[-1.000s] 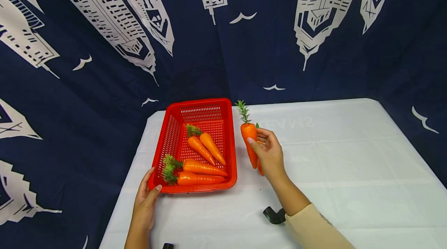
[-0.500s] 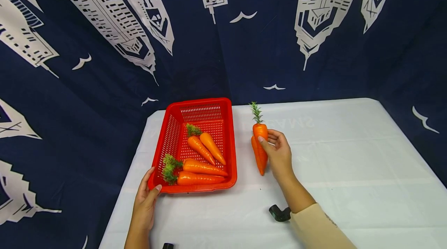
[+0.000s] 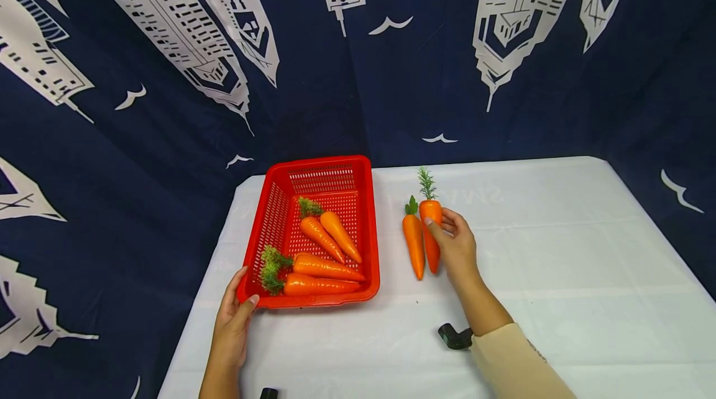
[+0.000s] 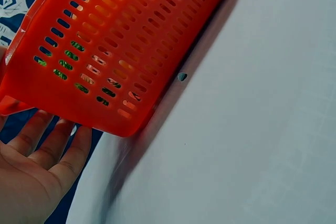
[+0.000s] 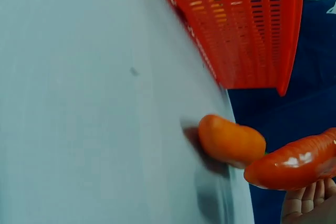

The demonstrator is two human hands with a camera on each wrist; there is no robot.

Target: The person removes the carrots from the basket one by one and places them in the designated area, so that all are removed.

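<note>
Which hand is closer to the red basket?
The left hand: its grip is on the near left corner of the red basket. The right hand is apart, right of the basket, with a carrot in its grip.

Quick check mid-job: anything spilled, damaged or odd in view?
No spill or damage shows: four carrots lie in the red basket, and the right hand holds another carrot. One oddity: the navy backdrop looks upside down, its printed buildings pointing downward.
</note>
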